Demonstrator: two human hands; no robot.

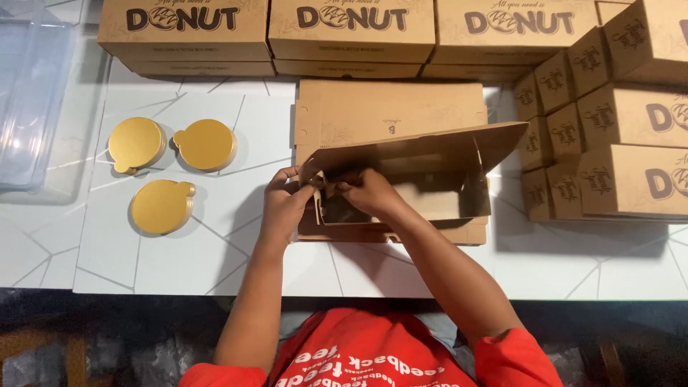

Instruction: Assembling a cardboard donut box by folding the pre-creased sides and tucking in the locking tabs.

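A brown cardboard box (430, 154), half folded, stands in the middle of the white table on a stack of flat box blanks (387, 107). My left hand (283, 201) grips the box's left corner from outside. My right hand (369, 190) reaches into the same corner and pinches a side flap there. The box's long wall tilts up towards the right. The fingertips of both hands are partly hidden behind the cardboard.
Three stacks of round gold cake boards (136, 143) (206, 144) (161, 206) lie to the left. Finished brown boxes line the back (186, 29) and pile up at the right (631, 115). A clear plastic container (32, 100) sits at far left. The table's front edge (358, 295) runs near me.
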